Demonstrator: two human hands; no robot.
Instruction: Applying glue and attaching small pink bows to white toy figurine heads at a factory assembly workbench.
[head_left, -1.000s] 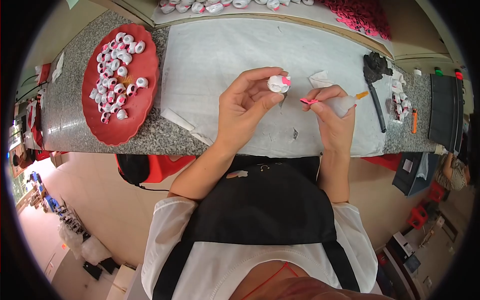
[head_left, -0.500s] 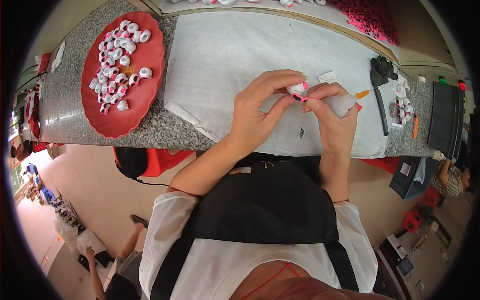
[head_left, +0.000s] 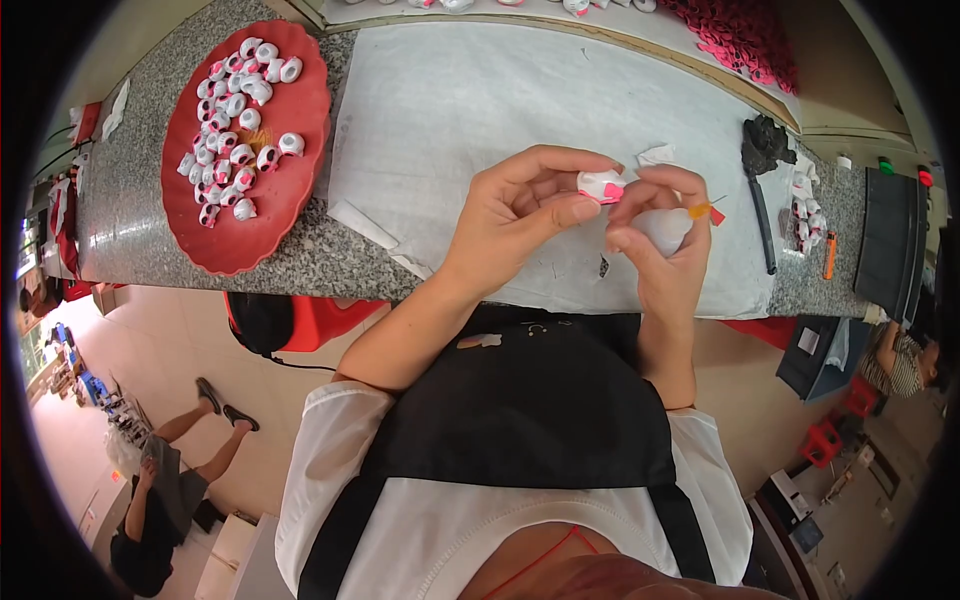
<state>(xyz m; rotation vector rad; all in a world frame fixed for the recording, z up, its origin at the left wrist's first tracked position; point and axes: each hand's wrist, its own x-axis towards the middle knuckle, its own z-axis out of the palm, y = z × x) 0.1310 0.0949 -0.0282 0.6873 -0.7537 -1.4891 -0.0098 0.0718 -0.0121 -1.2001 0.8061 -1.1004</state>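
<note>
Before me a speckled grey stone counter [head_left: 350,268], a white paper sheet [head_left: 430,130] on it, a red scalloped plate [head_left: 228,252] at left, right hand [head_left: 667,272] curled around translucent orange-tipped bottle [head_left: 662,230], left hand [head_left: 508,222] gripping small round white-and-pink piece [head_left: 599,184] above the sheet.

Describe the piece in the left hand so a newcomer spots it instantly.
Right of the scalloped red plate lies a white sheet. Above it, the left hand holds a rounded white piece with a pink patch. Unlike similar pieces on the plate, this one is in hand.
</note>
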